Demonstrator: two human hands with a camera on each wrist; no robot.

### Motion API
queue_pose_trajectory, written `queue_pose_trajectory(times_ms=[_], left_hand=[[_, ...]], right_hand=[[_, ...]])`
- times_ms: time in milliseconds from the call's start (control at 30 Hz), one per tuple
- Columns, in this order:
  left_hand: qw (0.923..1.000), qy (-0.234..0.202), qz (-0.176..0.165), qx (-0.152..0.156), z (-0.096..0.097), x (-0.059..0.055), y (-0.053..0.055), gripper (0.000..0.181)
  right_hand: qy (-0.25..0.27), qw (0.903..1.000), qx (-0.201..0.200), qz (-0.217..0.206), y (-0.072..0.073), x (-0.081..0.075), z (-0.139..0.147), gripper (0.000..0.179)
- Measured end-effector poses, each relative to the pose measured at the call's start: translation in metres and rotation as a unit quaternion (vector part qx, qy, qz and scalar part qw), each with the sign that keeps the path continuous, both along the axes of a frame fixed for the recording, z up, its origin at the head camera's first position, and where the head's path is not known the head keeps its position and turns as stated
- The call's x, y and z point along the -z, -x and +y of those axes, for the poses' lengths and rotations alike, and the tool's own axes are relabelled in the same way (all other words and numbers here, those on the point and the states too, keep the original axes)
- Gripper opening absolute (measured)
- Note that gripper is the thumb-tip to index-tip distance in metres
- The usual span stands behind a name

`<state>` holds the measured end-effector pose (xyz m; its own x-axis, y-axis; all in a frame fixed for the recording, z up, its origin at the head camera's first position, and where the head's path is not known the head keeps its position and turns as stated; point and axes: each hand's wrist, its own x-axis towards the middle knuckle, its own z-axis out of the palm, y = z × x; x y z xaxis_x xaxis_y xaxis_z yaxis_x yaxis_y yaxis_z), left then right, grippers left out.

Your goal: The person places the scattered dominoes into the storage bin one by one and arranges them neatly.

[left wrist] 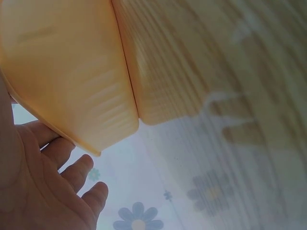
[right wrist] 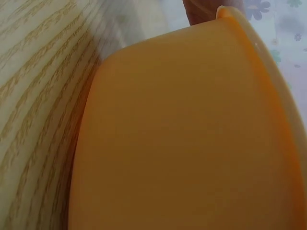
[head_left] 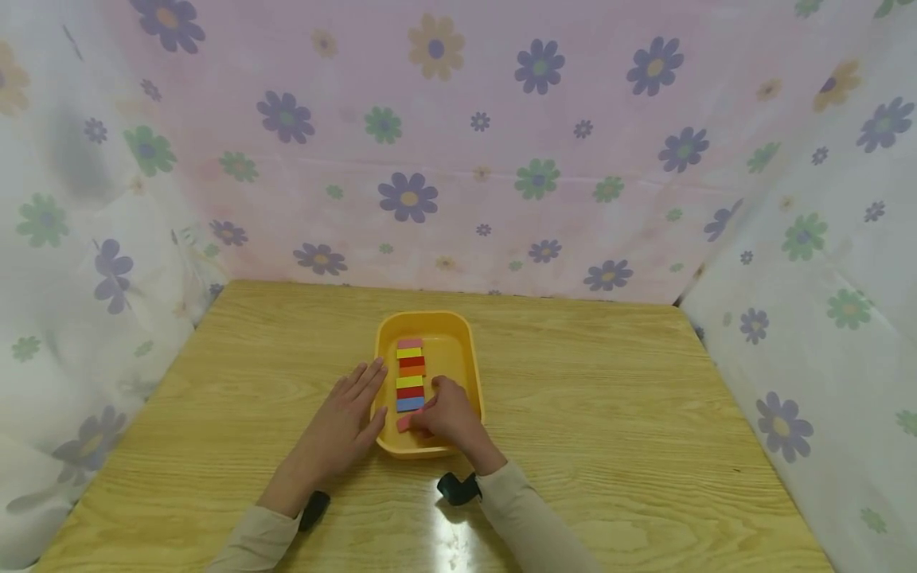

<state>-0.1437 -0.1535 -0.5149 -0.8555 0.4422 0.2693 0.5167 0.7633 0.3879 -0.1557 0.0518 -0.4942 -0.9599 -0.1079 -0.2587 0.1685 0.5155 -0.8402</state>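
A yellow plastic tray [head_left: 469, 374] holds several coloured flat blocks in a column. From the far end they run pink [head_left: 410, 344], yellow, red, orange, yellow, red, then blue [head_left: 411, 404]. At the near end my right hand [head_left: 453, 414] reaches into the tray, its fingertips pinching a pink block [head_left: 403, 423] that lies slightly askew below the blue one. My left hand [head_left: 340, 430] rests against the tray's left rim, fingers extended. In the left wrist view, its fingers [left wrist: 79, 172] touch the outer rim loosely. The right wrist view shows mostly the tray's outer wall [right wrist: 182, 129].
The tray stands on a wood-grain table [head_left: 609, 414]. Flower-printed curtains [head_left: 458, 143] enclose the back and both sides. Dark straps or mounts [head_left: 457, 489] hang below both wrists, near the sleeves' cuffs.
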Motion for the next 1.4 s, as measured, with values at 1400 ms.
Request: queue_pose_trajectory(times_ms=[1400], left_hand=[[1.0000, 0.001, -0.005, 0.002, -0.002, 0.000, 0.001, 0.061]], right_hand=[[-0.083, 0.9948, 0.012, 0.058, 0.006, 0.011, -0.007, 0.061]])
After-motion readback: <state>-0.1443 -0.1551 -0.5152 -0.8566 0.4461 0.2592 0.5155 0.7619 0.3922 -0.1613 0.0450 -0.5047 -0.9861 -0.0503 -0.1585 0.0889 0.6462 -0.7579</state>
